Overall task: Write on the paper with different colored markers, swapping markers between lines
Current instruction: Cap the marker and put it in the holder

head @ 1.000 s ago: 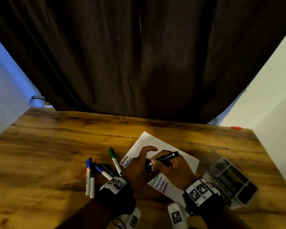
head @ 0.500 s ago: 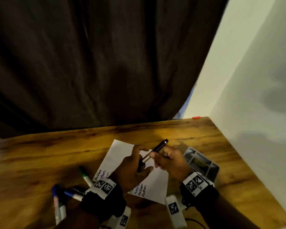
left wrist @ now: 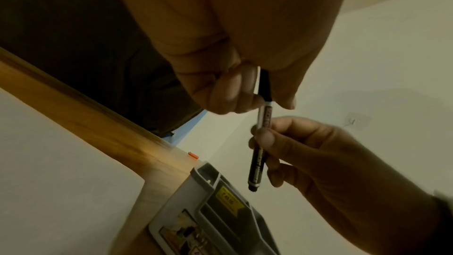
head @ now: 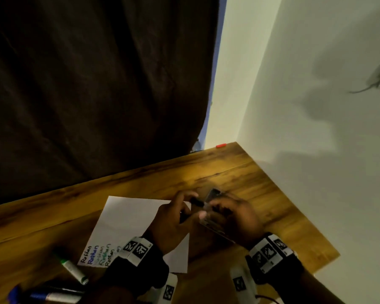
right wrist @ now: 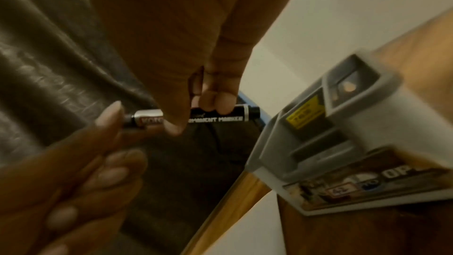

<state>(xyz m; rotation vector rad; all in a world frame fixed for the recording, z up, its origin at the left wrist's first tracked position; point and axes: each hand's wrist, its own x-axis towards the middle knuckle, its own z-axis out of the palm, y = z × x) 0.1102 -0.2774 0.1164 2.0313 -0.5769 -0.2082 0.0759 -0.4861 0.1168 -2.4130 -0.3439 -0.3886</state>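
Note:
Both hands hold one black marker (left wrist: 257, 162) in the air, just right of the white paper (head: 130, 227). My left hand (left wrist: 267, 104) pinches its cap end between thumb and fingers. My right hand (right wrist: 196, 115) grips the barrel (right wrist: 215, 119), which reads "permanent marker". In the head view the left hand (head: 184, 207) and right hand (head: 213, 212) meet above the paper's right edge, and the marker (head: 196, 202) is blurred. Several lines of coloured writing (head: 97, 255) sit at the paper's near left corner. I cannot tell whether the cap is fully seated.
A grey compartment tray (left wrist: 208, 181) lies on the wooden table (head: 239, 178) under and beyond my right hand. A green marker (head: 72, 270) and blue markers (head: 42, 296) lie at the near left. A wall borders the table's right edge, a dark curtain (head: 97, 84) its far edge.
The view has swung right. Both hands, still holding the black marker, have moved from over the paper to its right edge, above the grey tray.

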